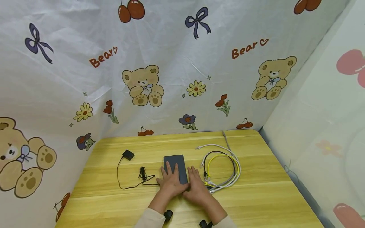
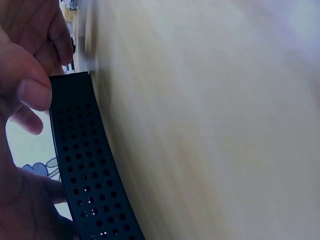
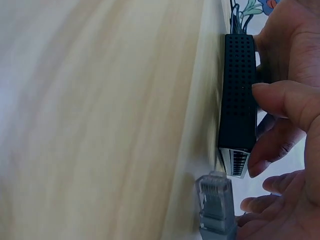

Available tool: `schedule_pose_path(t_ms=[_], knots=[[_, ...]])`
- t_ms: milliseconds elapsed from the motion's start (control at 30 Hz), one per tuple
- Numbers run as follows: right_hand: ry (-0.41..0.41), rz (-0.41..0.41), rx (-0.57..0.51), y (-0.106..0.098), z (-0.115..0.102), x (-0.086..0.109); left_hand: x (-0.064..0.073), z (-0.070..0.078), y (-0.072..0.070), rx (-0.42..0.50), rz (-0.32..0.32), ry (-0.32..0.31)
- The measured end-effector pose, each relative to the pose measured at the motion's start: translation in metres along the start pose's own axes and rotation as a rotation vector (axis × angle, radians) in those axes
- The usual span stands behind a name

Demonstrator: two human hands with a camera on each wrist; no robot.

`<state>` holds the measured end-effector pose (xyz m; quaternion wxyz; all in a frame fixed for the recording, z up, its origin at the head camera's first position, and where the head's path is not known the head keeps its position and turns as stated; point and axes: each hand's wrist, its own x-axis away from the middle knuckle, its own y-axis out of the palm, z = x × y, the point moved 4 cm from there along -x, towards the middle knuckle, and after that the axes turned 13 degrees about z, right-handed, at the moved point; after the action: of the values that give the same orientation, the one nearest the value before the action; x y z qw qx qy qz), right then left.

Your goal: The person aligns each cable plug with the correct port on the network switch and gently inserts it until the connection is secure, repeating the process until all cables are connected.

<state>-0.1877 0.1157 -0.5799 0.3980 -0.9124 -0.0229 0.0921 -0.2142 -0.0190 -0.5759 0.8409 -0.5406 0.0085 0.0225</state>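
A dark flat network switch (image 1: 182, 172) lies on the wooden table, with rows of vent holes along its near side. Spread across its top, my left hand (image 1: 170, 183) rests with fingers straight. My right hand (image 1: 197, 188) lies along the right side, its fingers extended and pointing away from me. The two thumbs come close together at the front right corner. Ports (image 3: 238, 162) show at the switch's right end in the right wrist view. Near them is a clear network cable plug (image 3: 216, 205), apart from the ports.
Right of my hands lies a loose coil of white, grey, black and yellow network cables (image 1: 238, 171). To the left sits a black power adapter (image 1: 128, 155). Its thin cord, with a tied bundle (image 1: 143, 173), runs toward my left hand, where its end is hidden.
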Motion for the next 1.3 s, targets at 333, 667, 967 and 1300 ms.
schedule_pose_path(t_ms=[333,667,967,1300], knots=[[-0.027,0.016,0.006,-0.003,0.003,-0.001,-0.001,0.002,0.001,-0.013,0.006,-0.009],[-0.055,0.051,0.052,-0.011,0.006,0.000,-0.002,0.001,0.001,-0.001,0.007,-0.028],[-0.054,0.066,0.080,-0.019,0.015,0.000,0.000,-0.003,-0.002,0.020,0.002,-0.013],[-0.059,0.057,0.109,-0.031,0.023,-0.001,0.006,-0.011,-0.009,-0.005,-0.008,0.002]])
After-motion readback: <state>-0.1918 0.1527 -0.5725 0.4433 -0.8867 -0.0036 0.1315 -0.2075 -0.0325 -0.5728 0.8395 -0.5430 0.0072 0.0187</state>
